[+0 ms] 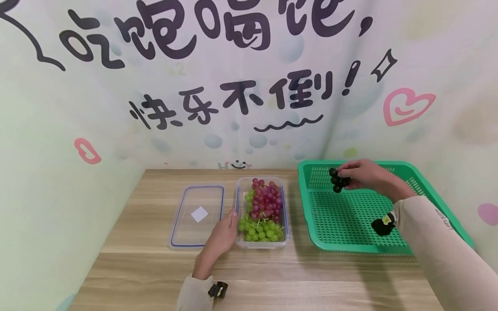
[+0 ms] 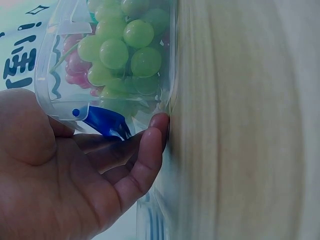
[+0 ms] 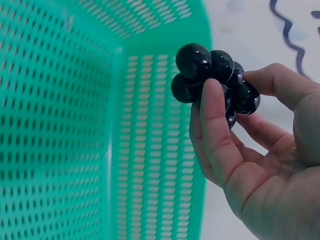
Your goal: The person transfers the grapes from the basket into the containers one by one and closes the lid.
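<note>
In the head view my right hand point(image 1: 363, 173) pinches a small bunch of black grapes point(image 1: 336, 181) above the far part of a green basket point(image 1: 304, 211). The right wrist view shows the thumb and fingers around the black grapes point(image 3: 194, 61), raised near the basket's wall point(image 3: 150, 150). My left hand point(image 1: 222, 233) holds the left side of a clear plastic container point(image 1: 262, 244), its curled fingers point(image 2: 147, 160) low against the wall by a blue latch point(image 2: 105, 121). Inside lie red grapes point(image 1: 267, 199) towards the back and green grapes point(image 1: 261, 231) mostly in front.
A clear lid point(image 1: 202, 233) with a blue seal and a white square label point(image 1: 199, 214) lies flat left of the container. All stand on a wood-grain table point(image 1: 256, 276). Printed fabric walls point(image 1: 249, 142) rise behind and at both sides.
</note>
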A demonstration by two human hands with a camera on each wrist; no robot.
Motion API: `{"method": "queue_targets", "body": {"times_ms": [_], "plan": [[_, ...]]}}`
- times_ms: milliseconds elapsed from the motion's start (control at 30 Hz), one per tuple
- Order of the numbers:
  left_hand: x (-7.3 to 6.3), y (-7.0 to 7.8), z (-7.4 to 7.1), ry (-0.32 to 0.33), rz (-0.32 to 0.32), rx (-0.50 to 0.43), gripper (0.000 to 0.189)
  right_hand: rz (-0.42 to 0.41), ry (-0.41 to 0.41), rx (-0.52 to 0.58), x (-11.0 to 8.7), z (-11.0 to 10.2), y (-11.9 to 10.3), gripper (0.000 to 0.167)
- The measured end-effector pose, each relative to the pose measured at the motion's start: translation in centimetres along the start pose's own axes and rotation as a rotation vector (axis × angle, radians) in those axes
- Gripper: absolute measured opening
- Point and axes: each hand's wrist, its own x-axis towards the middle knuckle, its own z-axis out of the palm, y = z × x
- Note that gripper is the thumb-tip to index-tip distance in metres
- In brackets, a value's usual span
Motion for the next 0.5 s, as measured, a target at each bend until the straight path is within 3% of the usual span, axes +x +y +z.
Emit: {"method": "queue_targets", "body": {"times_ms": [167, 500], "plan": [[-0.1, -0.1, -0.1, 0.004, 0.0, -0.005, 0.051, -0.051, -0.004, 0.035, 0.1, 1.0, -1.9, 0.044], [0.1, 0.0, -0.1, 0.008, 0.031, 0.007, 0.049, -0.076, -0.02, 0.087, 0.2, 4.4, -6.0, 0.046]]}}
